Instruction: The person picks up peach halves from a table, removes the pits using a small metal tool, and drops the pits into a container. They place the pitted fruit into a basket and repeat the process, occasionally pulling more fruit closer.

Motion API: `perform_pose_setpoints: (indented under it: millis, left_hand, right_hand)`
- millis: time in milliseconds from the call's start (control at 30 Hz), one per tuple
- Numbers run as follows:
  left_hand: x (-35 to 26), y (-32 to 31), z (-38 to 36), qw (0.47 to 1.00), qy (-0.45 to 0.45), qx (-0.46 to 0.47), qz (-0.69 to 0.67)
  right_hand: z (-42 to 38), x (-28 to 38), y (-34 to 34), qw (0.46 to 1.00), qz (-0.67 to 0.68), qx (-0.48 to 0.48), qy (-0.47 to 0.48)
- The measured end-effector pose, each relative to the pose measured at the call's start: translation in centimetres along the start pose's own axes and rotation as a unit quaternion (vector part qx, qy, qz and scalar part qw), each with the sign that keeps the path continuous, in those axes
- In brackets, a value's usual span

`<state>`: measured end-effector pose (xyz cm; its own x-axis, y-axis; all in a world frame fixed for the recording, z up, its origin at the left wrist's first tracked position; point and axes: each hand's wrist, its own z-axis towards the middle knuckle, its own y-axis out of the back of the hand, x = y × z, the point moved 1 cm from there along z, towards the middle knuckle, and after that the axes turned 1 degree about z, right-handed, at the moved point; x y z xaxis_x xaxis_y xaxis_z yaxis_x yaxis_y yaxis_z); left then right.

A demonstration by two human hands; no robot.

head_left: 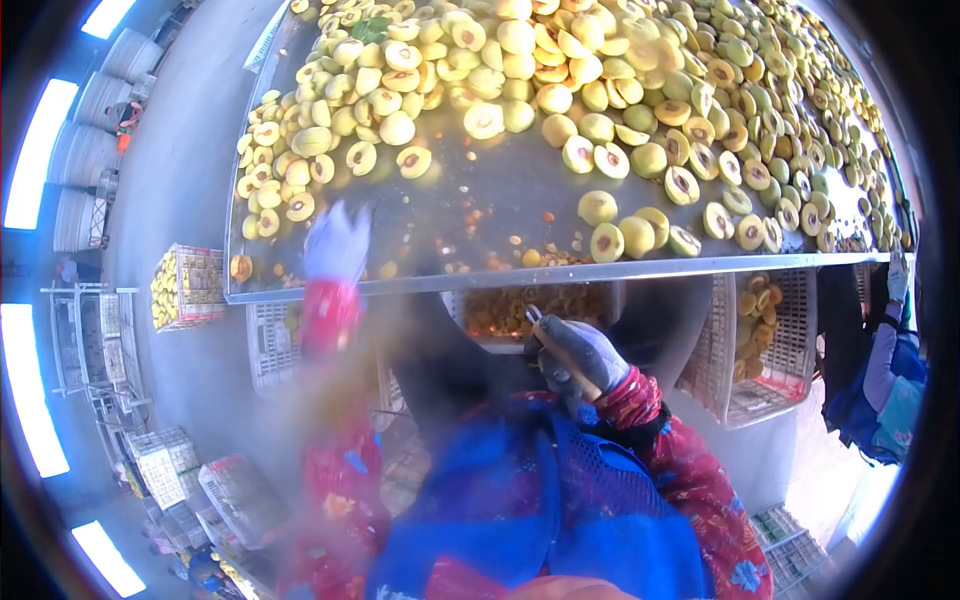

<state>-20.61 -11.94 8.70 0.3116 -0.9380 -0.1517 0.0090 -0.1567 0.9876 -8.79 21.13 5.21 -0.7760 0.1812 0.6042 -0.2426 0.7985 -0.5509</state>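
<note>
Over the near left part of a metal table (440,240), my left hand (337,243) in a white glove is smeared by motion; its fingers and anything in them cannot be made out. Close by lie halved yellow-green fruits (413,161), which look like peaches, several with brown pits showing. My right hand (592,356), in a grey and white glove, is closed round a pitting tool (535,315) with a looped metal tip and what looks like a wooden handle. It is held in front of my body, just below the table edge.
A crate of cut fruit pieces (530,312) sits below the table edge, between my legs. Another crate (790,350) stands at right, a yellow-filled crate (195,285) at left. A co-worker's gloved hand (897,275) is at the far right edge. Stacked crates (165,465) line the floor.
</note>
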Motion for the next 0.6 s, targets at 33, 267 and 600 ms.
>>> perform_pose_setpoints:
  millis: [33, 267, 600]
  left_hand:
    - [-1.2, -1.2, 3.3, 1.0, -0.013, 0.007, 0.027]
    - [-3.8, -11.3, 11.9, 0.983, -0.116, 0.077, -0.119]
    - [-6.9, -6.1, -8.2, 0.753, -0.101, 0.226, -0.61]
  right_hand:
    - [0.1, 0.3, -0.3, 0.999, -0.028, 0.005, 0.022]
    - [-0.5, 0.6, -0.8, 0.992, -0.063, -0.086, 0.072]
    - [1.1, 3.3, -4.4, 0.802, -0.456, -0.18, 0.342]
